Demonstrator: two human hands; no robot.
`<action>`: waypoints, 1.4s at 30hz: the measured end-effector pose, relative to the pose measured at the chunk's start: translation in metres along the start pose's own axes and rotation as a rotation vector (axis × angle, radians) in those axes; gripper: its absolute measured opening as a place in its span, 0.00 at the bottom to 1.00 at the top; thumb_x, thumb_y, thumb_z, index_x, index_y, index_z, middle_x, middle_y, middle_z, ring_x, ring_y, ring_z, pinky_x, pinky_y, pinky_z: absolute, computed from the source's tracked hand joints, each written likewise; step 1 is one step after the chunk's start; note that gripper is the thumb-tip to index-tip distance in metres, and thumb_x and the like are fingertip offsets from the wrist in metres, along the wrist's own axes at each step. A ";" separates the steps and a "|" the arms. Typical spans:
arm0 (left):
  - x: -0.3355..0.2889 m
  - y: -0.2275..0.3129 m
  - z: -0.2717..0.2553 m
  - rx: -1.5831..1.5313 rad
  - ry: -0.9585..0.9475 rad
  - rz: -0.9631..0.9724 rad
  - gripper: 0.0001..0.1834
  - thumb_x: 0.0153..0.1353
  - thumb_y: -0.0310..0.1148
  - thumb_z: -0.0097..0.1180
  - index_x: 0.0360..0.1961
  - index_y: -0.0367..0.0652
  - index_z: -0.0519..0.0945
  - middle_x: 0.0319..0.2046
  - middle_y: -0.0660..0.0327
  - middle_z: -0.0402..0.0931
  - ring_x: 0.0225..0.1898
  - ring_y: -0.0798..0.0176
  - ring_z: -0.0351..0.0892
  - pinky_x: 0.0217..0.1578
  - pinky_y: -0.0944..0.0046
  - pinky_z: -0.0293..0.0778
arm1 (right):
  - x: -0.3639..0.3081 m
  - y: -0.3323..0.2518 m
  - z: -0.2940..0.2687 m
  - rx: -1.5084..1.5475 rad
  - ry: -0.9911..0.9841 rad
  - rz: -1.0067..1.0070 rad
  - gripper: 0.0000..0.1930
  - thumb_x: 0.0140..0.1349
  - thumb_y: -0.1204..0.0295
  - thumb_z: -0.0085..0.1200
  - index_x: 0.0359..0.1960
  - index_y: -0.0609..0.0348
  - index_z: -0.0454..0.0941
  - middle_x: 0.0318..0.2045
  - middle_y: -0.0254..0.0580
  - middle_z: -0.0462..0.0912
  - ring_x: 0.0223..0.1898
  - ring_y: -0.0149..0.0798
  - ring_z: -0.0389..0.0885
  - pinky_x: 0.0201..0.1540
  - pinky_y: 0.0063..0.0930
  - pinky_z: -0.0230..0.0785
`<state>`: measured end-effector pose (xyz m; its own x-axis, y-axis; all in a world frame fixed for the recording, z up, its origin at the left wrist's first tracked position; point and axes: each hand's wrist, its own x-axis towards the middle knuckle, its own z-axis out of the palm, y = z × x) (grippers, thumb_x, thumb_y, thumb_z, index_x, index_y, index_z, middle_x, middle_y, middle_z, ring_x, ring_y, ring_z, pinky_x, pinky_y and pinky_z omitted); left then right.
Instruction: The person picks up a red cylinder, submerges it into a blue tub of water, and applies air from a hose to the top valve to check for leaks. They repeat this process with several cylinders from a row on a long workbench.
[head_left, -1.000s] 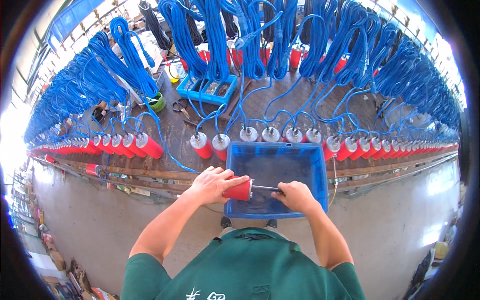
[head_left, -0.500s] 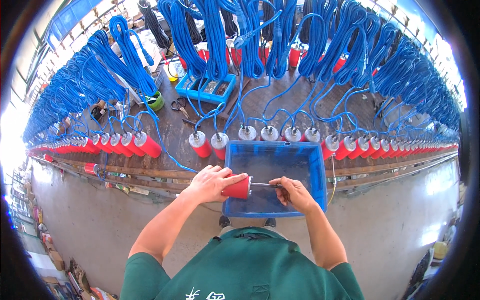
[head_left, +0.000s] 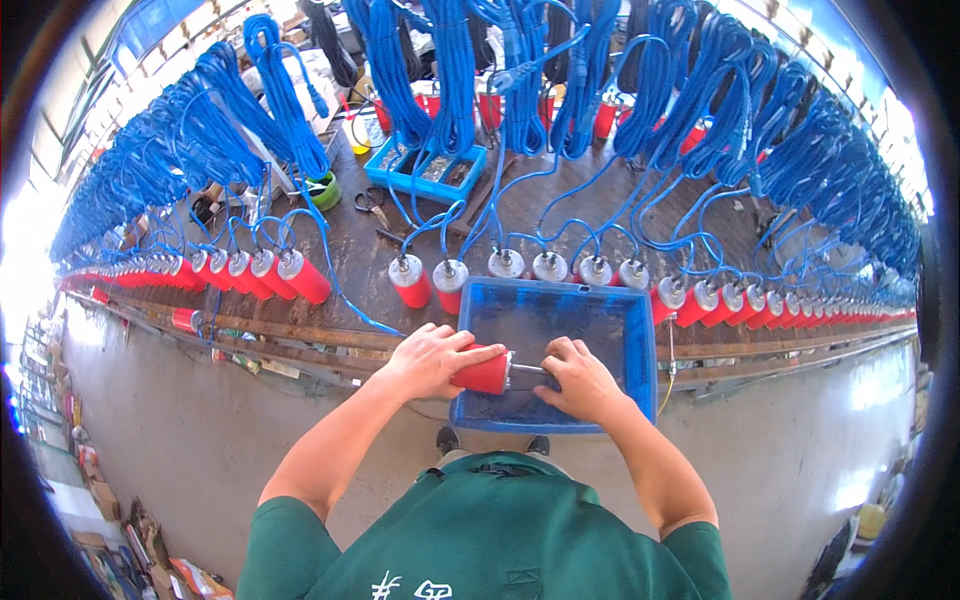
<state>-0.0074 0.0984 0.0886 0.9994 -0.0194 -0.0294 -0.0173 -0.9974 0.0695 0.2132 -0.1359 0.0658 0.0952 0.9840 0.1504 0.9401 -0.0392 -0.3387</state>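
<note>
A red cylinder (head_left: 482, 374) with a silvery end lies on its side in my left hand (head_left: 432, 360), whose fingers wrap over it. Its metal end points right, toward my right hand (head_left: 583, 382). That hand is closed round a slim metal-shafted tool (head_left: 527, 369); its handle is hidden by the fingers, and its tip meets the cylinder's metal end. Both hands work above the near left part of a blue plastic bin (head_left: 640, 345). A blue cord (head_left: 362, 318) runs from the bench toward my left hand.
Upright red cylinders (head_left: 410, 288) with metal tops line the bench edge, cords attached. Coiled blue cables (head_left: 455, 85) hang above. On the dark bench (head_left: 345, 225) are a light-blue divided tray (head_left: 378, 172), scissors (head_left: 371, 207) and a green container (head_left: 325, 192).
My right hand has turned, knuckles more upward, and moved slightly left toward the cylinder. The cylinder and my left hand have shifted a little right. The bench view has slid slightly right.
</note>
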 end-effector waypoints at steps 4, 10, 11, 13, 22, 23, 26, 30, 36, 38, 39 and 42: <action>0.000 0.000 0.003 0.009 0.039 0.021 0.63 0.45 0.46 0.81 0.83 0.79 0.59 0.49 0.66 0.79 0.49 0.57 0.83 0.52 0.54 0.77 | 0.019 0.003 -0.003 0.318 -0.261 0.078 0.17 0.78 0.58 0.56 0.49 0.61 0.85 0.49 0.53 0.85 0.57 0.55 0.81 0.64 0.46 0.72; -0.003 0.001 0.006 0.028 0.037 0.002 0.61 0.45 0.47 0.80 0.82 0.75 0.63 0.51 0.66 0.79 0.50 0.58 0.83 0.51 0.55 0.76 | 0.037 0.006 -0.016 0.254 -0.361 0.083 0.16 0.75 0.60 0.58 0.50 0.60 0.83 0.47 0.52 0.85 0.54 0.56 0.82 0.61 0.47 0.74; -0.003 0.001 0.007 0.023 0.029 -0.002 0.61 0.44 0.47 0.80 0.82 0.75 0.63 0.51 0.66 0.79 0.50 0.58 0.82 0.51 0.55 0.76 | 0.039 0.005 -0.017 0.258 -0.379 0.117 0.16 0.74 0.60 0.59 0.49 0.60 0.83 0.47 0.52 0.85 0.53 0.57 0.82 0.60 0.47 0.74; -0.004 0.001 0.009 0.019 0.029 -0.014 0.62 0.44 0.48 0.81 0.82 0.76 0.62 0.52 0.66 0.79 0.50 0.57 0.82 0.52 0.55 0.76 | 0.044 0.004 -0.016 0.274 -0.423 0.149 0.16 0.73 0.59 0.60 0.49 0.60 0.83 0.47 0.53 0.85 0.54 0.58 0.82 0.60 0.49 0.74; -0.002 0.005 0.006 0.038 0.030 -0.018 0.64 0.44 0.50 0.84 0.83 0.79 0.59 0.51 0.68 0.79 0.50 0.59 0.81 0.53 0.57 0.75 | 0.052 0.004 -0.026 0.223 -0.535 0.129 0.17 0.75 0.58 0.58 0.43 0.63 0.82 0.42 0.57 0.87 0.52 0.63 0.84 0.57 0.55 0.74; -0.002 0.005 0.007 0.037 0.032 -0.020 0.64 0.44 0.50 0.84 0.83 0.79 0.59 0.51 0.68 0.79 0.50 0.59 0.81 0.53 0.57 0.75 | 0.052 0.001 -0.025 0.221 -0.537 0.127 0.17 0.75 0.58 0.58 0.43 0.63 0.82 0.42 0.57 0.87 0.52 0.63 0.84 0.57 0.55 0.74; -0.003 0.003 0.008 0.021 0.036 -0.027 0.64 0.45 0.50 0.84 0.82 0.79 0.59 0.50 0.67 0.79 0.51 0.57 0.83 0.53 0.55 0.77 | 0.053 -0.002 -0.022 0.218 -0.455 0.182 0.18 0.74 0.57 0.60 0.41 0.64 0.84 0.42 0.57 0.88 0.51 0.62 0.84 0.55 0.54 0.74; -0.003 0.004 0.005 0.015 0.015 -0.035 0.64 0.45 0.50 0.84 0.82 0.79 0.59 0.49 0.67 0.79 0.51 0.57 0.82 0.53 0.55 0.77 | 0.061 0.001 -0.030 0.344 -0.595 0.268 0.17 0.71 0.58 0.64 0.43 0.63 0.80 0.42 0.56 0.88 0.51 0.62 0.85 0.53 0.53 0.75; -0.002 0.001 0.010 0.023 0.039 -0.018 0.64 0.43 0.49 0.83 0.83 0.79 0.60 0.51 0.67 0.79 0.51 0.58 0.82 0.52 0.56 0.76 | 0.054 0.009 -0.027 0.249 -0.566 0.114 0.18 0.70 0.59 0.65 0.47 0.60 0.75 0.44 0.56 0.88 0.51 0.62 0.85 0.53 0.55 0.75; -0.003 0.001 0.011 0.015 0.049 -0.016 0.64 0.43 0.49 0.83 0.83 0.79 0.60 0.51 0.67 0.79 0.51 0.58 0.82 0.52 0.56 0.76 | 0.053 0.002 -0.026 0.217 -0.530 0.137 0.18 0.70 0.59 0.64 0.47 0.60 0.75 0.44 0.56 0.88 0.51 0.62 0.86 0.54 0.56 0.75; -0.002 0.001 0.011 0.011 0.044 -0.022 0.65 0.44 0.49 0.84 0.83 0.79 0.59 0.51 0.66 0.79 0.52 0.58 0.82 0.53 0.55 0.76 | 0.052 0.001 -0.024 0.191 -0.495 0.164 0.18 0.70 0.59 0.65 0.47 0.59 0.75 0.44 0.55 0.88 0.51 0.62 0.86 0.53 0.56 0.76; -0.002 0.002 0.008 0.008 0.025 -0.027 0.65 0.45 0.49 0.84 0.83 0.79 0.58 0.50 0.66 0.79 0.52 0.57 0.82 0.53 0.54 0.76 | 0.048 -0.005 -0.021 0.135 -0.445 0.176 0.18 0.69 0.60 0.65 0.48 0.57 0.73 0.44 0.54 0.88 0.51 0.62 0.86 0.53 0.57 0.76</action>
<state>-0.0094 0.0958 0.0805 0.9999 0.0093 -0.0060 0.0096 -0.9981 0.0608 0.2201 -0.0923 0.0940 0.0725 0.9444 -0.3208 0.8686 -0.2178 -0.4450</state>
